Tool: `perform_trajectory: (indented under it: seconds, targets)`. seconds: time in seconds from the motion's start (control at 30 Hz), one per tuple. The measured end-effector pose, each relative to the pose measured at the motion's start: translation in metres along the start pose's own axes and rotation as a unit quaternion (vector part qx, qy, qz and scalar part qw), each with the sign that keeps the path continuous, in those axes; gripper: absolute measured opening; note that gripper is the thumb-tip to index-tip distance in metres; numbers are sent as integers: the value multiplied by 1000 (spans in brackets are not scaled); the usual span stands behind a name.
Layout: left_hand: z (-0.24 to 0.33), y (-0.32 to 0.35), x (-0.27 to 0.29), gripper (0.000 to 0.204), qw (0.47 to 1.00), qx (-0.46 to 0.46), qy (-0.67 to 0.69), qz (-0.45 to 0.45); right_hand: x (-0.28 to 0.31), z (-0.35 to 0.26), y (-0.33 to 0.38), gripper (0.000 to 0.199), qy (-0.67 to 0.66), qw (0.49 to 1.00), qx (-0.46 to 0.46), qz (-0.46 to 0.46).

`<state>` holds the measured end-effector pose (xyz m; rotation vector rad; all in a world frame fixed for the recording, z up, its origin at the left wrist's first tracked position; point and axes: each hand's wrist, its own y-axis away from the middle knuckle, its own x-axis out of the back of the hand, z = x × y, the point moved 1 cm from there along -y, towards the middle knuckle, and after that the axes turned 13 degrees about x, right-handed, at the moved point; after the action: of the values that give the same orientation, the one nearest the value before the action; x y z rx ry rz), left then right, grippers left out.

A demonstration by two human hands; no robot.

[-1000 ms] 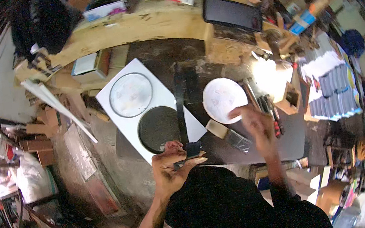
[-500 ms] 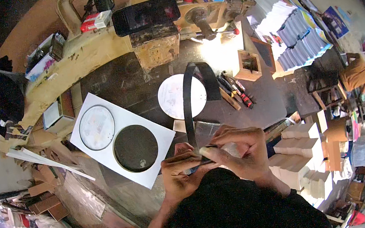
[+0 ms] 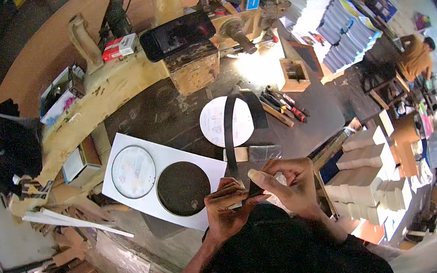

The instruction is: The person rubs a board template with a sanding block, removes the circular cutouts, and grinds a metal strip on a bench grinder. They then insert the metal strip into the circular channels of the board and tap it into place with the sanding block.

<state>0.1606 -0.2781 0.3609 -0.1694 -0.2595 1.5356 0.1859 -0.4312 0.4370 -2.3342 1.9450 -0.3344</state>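
Note:
A long, thin black strip (image 3: pixel 231 146) stands out from my hands and curves over at its far end. Its near end is pinched between the fingers of my left hand (image 3: pixel 224 208) and my right hand (image 3: pixel 291 183), held close together against my body. The right thumb lies stretched along the dark piece there. Under the strip, on the dark table, is a round white disc (image 3: pixel 213 126). Left of my hands a white sheet (image 3: pixel 161 154) has two round areas, one dark cutout (image 3: pixel 184 188) and one pale printed disc (image 3: pixel 133 171).
Screwdrivers and pliers (image 3: pixel 285 106) lie right of the disc, near a small wooden box (image 3: pixel 293 74). A phone (image 3: pixel 177 34) rests on a machine block. Stacked paper blocks (image 3: pixel 365 178) stand at my right, printed stacks (image 3: pixel 345 31) behind. A person (image 3: pixel 415 57) is at far right.
The whole view has shifted, so the table things sit lower and further right. My right thumb has lifted and straightened a little; both hands still hold the strip.

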Motion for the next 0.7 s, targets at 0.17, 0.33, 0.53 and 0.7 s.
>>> perform_trajectory:
  seconds: [0.17,0.33,0.53,0.7]
  targets:
    - [19,-3,3,13,994,-26,-96,41,2,31,11,24,-66,994,-61,57]
    - [53,-12,9,22,971,-64,-227,-30,1,25,18,42,-172,984,24,39]
    - [67,-18,16,13,952,-114,-273,-76,5,41,27,40,-195,980,24,24]
    - [69,-17,17,22,944,-124,-278,-125,14,43,34,49,-218,973,36,72]
